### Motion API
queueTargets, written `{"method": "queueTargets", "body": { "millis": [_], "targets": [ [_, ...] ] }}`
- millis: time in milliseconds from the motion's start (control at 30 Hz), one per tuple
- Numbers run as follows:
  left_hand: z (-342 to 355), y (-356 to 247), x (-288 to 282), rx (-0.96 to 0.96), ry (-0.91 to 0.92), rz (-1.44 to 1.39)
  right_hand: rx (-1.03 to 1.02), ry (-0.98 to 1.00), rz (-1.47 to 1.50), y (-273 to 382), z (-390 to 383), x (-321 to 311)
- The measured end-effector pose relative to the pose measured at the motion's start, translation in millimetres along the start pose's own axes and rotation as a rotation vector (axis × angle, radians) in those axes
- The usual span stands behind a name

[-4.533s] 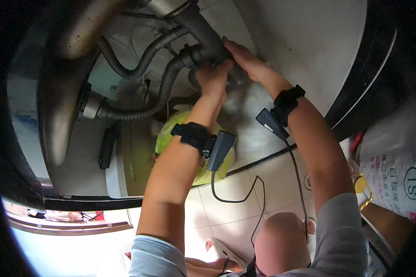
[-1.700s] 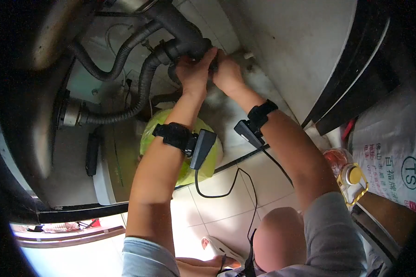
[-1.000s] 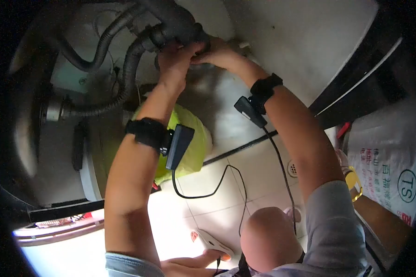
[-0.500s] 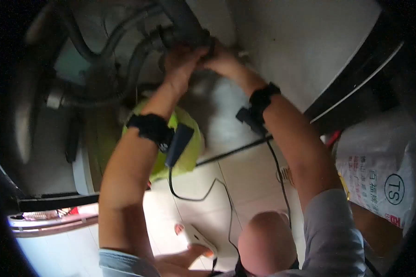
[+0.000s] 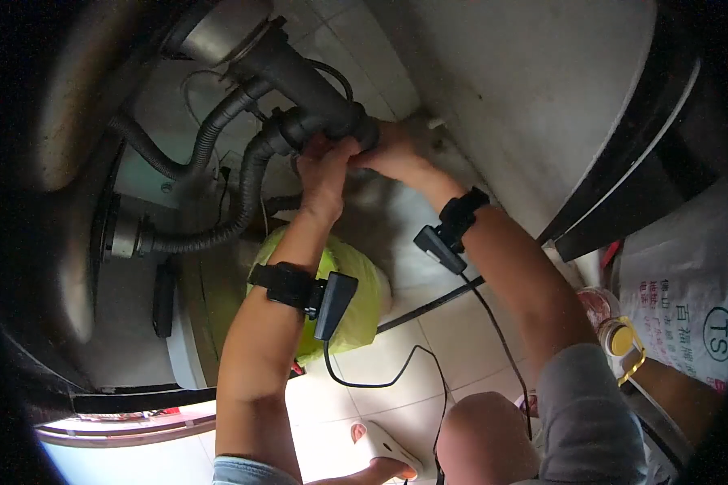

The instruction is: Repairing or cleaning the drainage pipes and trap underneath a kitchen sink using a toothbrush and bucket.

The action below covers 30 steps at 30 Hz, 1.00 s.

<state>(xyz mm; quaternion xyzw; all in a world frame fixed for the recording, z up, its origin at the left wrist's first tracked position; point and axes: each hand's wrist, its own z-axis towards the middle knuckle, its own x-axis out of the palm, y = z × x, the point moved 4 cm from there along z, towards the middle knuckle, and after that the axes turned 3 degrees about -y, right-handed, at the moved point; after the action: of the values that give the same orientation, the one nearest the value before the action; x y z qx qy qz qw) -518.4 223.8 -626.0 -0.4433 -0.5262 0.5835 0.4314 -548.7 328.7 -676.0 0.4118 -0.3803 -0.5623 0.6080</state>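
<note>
Beneath the silver metal drain fitting (image 5: 218,32), my left hand (image 5: 323,174) and right hand (image 5: 395,153) were positioned together at the lower end of the thick black plastic drain pipe (image 5: 287,77). My fingers were bent against the pipe end; their tips were largely hidden, so I could not tell whether either hand gripped it. One ribbed black hose (image 5: 253,182) ran leftward from the pipe. Below my left hand was the yellow-green plastic bag (image 5: 352,287), partly covered by my left forearm (image 5: 259,356).
</note>
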Motion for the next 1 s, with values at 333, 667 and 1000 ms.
{"method": "queueTargets", "body": {
  "millis": [333, 667, 1000],
  "targets": [
    [15.1, 14.5, -7.1, 0.044, 0.198, -0.042, -0.025, -0.27, -0.225, 0.5, -1.4, 5.8],
    [22.7, 22.4, -3.2, -0.011, 0.167, -0.165, -0.001, -0.036, -0.167, -42.1, 19.4, 6.7],
    [8.4, 15.2, 1.3, 0.081, 0.129, -0.186, -0.026, -0.247, -0.187, -5.4, -2.6, 9.7]
  ]
}}
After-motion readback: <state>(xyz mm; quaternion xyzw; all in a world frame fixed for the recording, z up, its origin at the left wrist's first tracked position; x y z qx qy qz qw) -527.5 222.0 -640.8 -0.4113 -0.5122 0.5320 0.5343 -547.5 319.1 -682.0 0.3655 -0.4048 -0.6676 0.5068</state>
